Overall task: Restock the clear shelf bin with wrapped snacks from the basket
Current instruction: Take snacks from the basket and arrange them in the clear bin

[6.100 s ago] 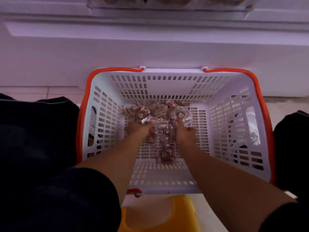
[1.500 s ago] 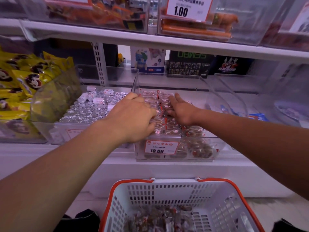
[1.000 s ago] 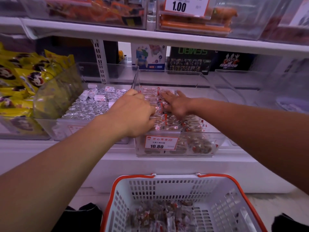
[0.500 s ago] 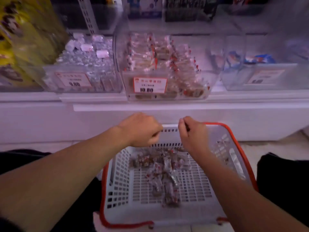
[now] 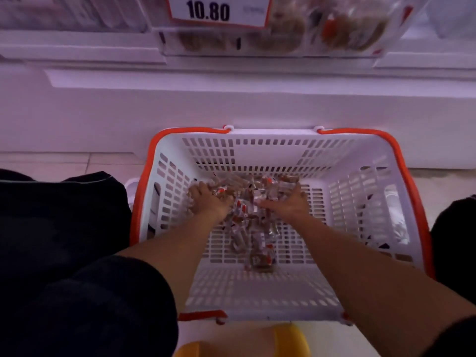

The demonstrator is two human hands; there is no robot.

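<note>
Fingers of both hands are spread, the left hand (image 5: 210,202) and right hand (image 5: 289,206) pressing into the snacks (image 5: 247,215) heaped mid-frame in the basket (image 5: 360,202). Half a second ago both hovered above its rim, empty after unloading. Another scoop is starting; the bin (image 5: 283,34) waits at top centre.

one basket (image 5: 360,155), two hands (image 5: 210,202) (image 5: 289,206), one clear bin (image 5: 283,45), one price label (image 5: 219,10)

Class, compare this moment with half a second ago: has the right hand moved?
Yes. The right hand has gone down from the basket's far rim into the basket, onto the wrapped snacks.
</note>
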